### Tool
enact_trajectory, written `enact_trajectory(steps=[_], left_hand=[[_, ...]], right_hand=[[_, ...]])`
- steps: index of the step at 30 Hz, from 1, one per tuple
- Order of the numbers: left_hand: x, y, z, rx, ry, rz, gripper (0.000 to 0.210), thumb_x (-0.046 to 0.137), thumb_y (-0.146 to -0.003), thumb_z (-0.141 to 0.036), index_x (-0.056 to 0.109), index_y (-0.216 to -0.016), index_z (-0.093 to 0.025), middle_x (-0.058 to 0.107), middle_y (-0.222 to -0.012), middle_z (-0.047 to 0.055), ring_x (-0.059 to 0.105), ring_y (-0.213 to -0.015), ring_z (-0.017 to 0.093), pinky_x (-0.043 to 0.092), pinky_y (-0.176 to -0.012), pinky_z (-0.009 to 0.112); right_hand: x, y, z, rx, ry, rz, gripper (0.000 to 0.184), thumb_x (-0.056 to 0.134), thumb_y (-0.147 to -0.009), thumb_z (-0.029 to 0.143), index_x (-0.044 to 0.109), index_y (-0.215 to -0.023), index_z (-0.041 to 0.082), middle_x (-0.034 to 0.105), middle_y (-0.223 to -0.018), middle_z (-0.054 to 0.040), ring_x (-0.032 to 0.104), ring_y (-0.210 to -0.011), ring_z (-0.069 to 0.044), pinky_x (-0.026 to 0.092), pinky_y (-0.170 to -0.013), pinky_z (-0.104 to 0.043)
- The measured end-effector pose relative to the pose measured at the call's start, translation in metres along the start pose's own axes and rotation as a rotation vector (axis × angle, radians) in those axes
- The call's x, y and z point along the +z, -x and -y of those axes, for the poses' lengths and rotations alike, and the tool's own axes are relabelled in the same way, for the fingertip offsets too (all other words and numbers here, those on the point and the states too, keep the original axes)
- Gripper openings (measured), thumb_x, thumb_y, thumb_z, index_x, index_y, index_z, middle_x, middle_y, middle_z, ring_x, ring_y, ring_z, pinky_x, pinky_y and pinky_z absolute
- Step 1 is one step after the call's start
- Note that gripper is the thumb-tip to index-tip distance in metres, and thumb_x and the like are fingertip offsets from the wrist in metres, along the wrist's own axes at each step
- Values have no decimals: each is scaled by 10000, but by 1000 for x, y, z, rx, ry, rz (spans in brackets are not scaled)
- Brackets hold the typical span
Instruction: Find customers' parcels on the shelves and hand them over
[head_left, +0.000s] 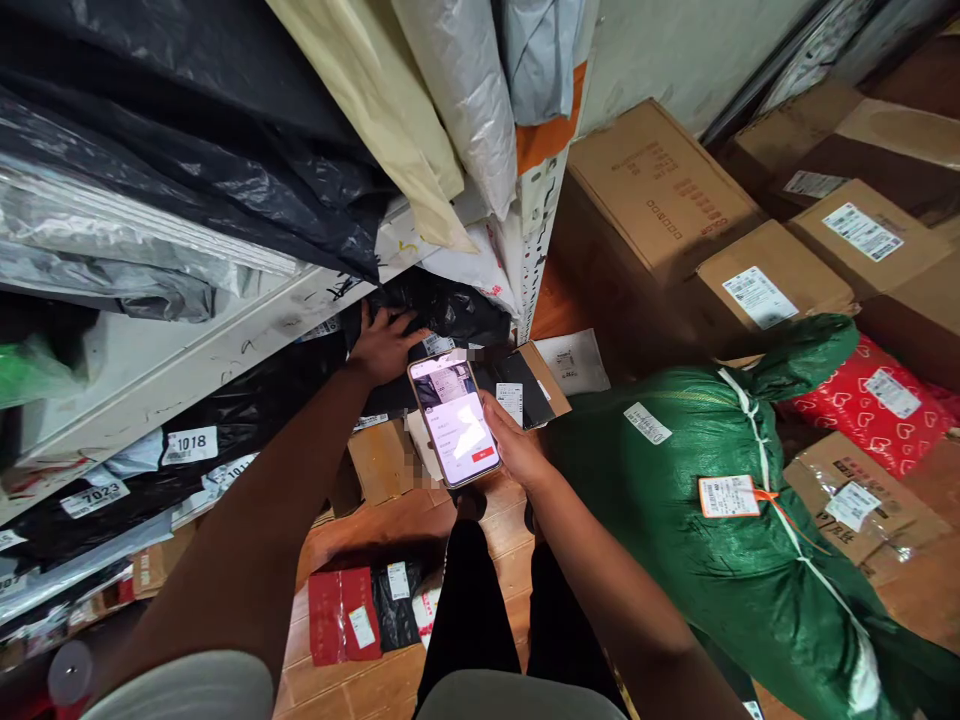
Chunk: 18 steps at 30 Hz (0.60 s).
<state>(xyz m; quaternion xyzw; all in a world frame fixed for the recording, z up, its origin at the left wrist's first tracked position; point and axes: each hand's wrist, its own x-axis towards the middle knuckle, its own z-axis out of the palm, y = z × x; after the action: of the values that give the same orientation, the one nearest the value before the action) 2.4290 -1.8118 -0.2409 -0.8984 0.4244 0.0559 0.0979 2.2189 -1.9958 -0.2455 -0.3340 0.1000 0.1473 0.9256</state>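
In the head view my right hand [514,440] is closed round the edge of a smartphone [459,440]. Its lit screen faces up at me, showing a picture of a label above a white panel with a red button. My left hand [380,345] reaches under a shelf board, its fingers spread over a black plastic parcel [442,305]. Part of a white label [437,344] on black plastic shows between that hand and the phone. Just beyond the phone is a dark flat packet [534,385] with a white label.
Bagged parcels fill the white shelf [277,320] on the left. A big green sack [675,480] lies on my right, with cardboard boxes [660,190] and a red heart-patterned parcel [874,400] behind it. Near my legs, a red parcel [341,615] lies on the wooden floor [352,555].
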Motion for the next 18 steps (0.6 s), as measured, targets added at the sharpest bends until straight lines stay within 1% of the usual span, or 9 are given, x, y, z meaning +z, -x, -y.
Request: enact_trajectory(steps=[2, 3, 5, 7, 9, 11, 16, 18], left_hand=[[0, 0, -1, -5, -4, -2, 453, 516, -843, -237, 591, -1282, -324, 430, -1457, 81, 336, -1298, 402, 40, -1069, 735], [0, 0, -1, -5, -3, -5, 452, 514, -840, -229, 597, -1275, -318, 428, -1459, 81, 336, -1300, 400, 35, -1071, 734], [2, 0, 0, -3, 7, -13, 457, 507, -829, -202, 608, -1263, -308, 432, -1456, 82, 338, -1301, 393, 27, -1076, 730], [4, 0, 0, -12, 19, -19, 481, 499, -810, -168, 612, -1256, -306, 436, -1454, 76, 338, -1305, 380, 21, -1086, 718], [6, -1, 1, -24, 36, -28, 500, 496, -792, -152, 612, -1253, -305, 437, -1454, 70, 329, -1315, 369, 6, -1096, 705], [7, -1, 1, -29, 55, -38, 506, 496, -781, -150, 614, -1250, -301, 434, -1457, 67, 312, -1332, 364, -20, -1105, 691], [8, -3, 0, -29, 80, -39, 507, 498, -774, -149, 612, -1245, -297, 433, -1459, 66, 307, -1339, 361, -43, -1109, 682], [8, -3, 0, -27, 78, -41, 502, 496, -779, -152, 611, -1246, -295, 438, -1452, 73, 310, -1336, 363, -35, -1105, 690]], right_hand=[[1, 4, 5, 14, -17, 43, 465, 638, -811, 539, 526, -1177, 275, 650, -1141, -33, 634, -972, -220, 506, -753, -323], [2, 6, 7, 21, -24, 74, 479, 686, -787, 480, 514, -1188, 281, 645, -1144, -28, 631, -976, -219, 502, -780, -330], [1, 12, 12, 31, -14, 143, 588, 773, -709, 339, 488, -1220, 286, 631, -1154, -21, 616, -997, -219, 485, -834, -340], [-1, 19, 16, 32, 20, 207, 721, 804, -647, 247, 448, -1273, 284, 610, -1174, -25, 603, -1002, -216, 472, -852, -340], [-5, 27, 18, 35, 57, 261, 784, 798, -641, 228, 405, -1318, 279, 593, -1185, -36, 602, -962, -206, 473, -824, -331], [-9, 33, 17, 40, 73, 293, 797, 779, -668, 231, 366, -1348, 282, 585, -1182, -42, 604, -903, -189, 478, -787, -319], [-14, 42, 14, 47, 81, 307, 791, 743, -729, 231, 311, -1389, 294, 594, -1168, -43, 592, -749, -135, 477, -760, -309], [-14, 44, 15, 42, 80, 304, 793, 739, -739, 236, 301, -1397, 294, 606, -1151, -43, 596, -741, -134, 478, -749, -306]])
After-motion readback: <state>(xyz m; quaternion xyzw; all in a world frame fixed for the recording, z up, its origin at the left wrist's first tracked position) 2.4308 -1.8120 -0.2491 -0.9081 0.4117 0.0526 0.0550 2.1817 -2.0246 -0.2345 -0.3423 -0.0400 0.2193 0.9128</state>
